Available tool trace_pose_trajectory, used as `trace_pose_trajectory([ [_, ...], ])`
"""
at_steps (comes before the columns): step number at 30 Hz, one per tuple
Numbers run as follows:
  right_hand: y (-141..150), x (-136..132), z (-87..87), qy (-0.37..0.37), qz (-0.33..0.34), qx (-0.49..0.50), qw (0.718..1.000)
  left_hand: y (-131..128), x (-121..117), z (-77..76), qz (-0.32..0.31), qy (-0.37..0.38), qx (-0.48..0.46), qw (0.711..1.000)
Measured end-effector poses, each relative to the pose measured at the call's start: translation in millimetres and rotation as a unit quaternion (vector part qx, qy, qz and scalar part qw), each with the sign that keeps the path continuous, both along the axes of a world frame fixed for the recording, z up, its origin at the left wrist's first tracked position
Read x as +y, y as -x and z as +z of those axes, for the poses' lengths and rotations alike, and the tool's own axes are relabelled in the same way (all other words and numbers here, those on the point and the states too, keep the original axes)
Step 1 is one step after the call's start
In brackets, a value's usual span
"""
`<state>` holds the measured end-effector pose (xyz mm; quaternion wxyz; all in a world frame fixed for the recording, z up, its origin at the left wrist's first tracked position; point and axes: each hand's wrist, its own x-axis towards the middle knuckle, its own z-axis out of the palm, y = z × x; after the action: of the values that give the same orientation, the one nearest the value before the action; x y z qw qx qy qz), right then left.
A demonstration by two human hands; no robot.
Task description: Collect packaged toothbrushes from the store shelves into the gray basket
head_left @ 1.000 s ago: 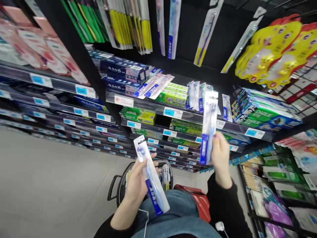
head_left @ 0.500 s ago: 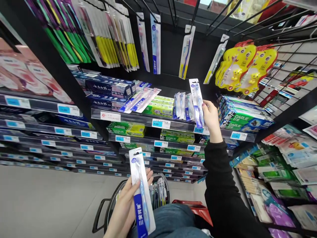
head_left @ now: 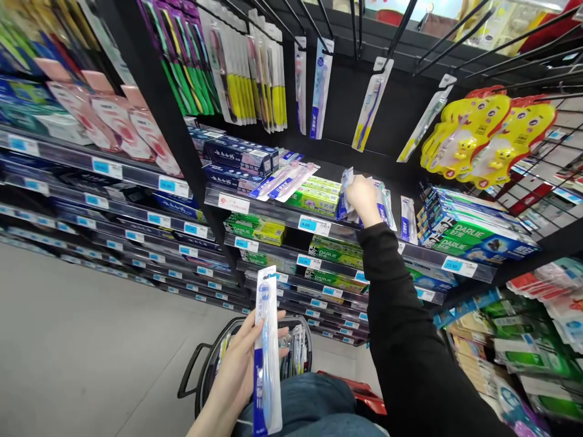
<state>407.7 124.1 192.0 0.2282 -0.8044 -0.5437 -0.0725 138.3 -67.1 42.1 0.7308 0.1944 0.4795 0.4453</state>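
Observation:
Upright in my left hand [head_left: 234,370] is a packaged toothbrush [head_left: 267,364], a light blue brush in a white and dark blue blister card, with my thumb across its front and fingers behind. My right hand [head_left: 363,197] reaches to the shelf, fingers curled among similar toothbrush packs [head_left: 385,206]. One toothbrush pack [head_left: 346,185] sticks up at its fingers; the fingertips themselves are partly hidden. A separate toothbrush pack [head_left: 408,220] leans to the right of that hand.
Below my left hand stands a dark basket [head_left: 197,370] with several packaged toothbrushes in it. Green toothpaste boxes [head_left: 319,197] flank the shelf packs, and DARLIE boxes [head_left: 473,227] are stacked at right. Single toothbrushes [head_left: 321,91] hang from metal hooks above.
My right hand has moved from the raised toothbrush pack it held to the packs on its left. A pack now stands alone on the right. The left hand's pack has turned slightly; the view has shifted.

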Motion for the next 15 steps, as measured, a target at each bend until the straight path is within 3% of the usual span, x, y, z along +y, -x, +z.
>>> trace_pose_trajectory([
  [2,4,-7,-0.5,-0.005,-0.016,-0.003,1.000,3,0,-0.1,0.028,0.007,-0.004,1.000],
  [4,13,-31,-2.6,-0.066,-0.027,0.003,0.997,6,1,-1.6,0.058,0.008,-0.017,0.998],
  [6,31,-71,-10.2,-0.116,0.046,0.048,0.991,6,2,-2.6,0.099,-0.001,-0.044,0.994],
  [7,43,-95,-17.1,-0.105,0.121,0.091,0.983,5,3,-2.2,0.122,-0.010,-0.060,0.991],
  [9,72,-145,-37.0,0.006,0.293,0.199,0.935,1,4,1.7,0.159,-0.039,-0.079,0.983],
  [11,101,-188,-61.4,0.145,0.405,0.253,0.866,-6,5,9.1,0.179,-0.078,-0.069,0.978],
  [13,122,-217,-83.3,0.191,0.436,0.263,0.839,-16,7,18.2,0.186,-0.112,-0.046,0.975],
  [15,129,-229,-96.3,0.169,0.412,0.278,0.851,-26,11,27.3,0.169,-0.140,-0.046,0.975],
])
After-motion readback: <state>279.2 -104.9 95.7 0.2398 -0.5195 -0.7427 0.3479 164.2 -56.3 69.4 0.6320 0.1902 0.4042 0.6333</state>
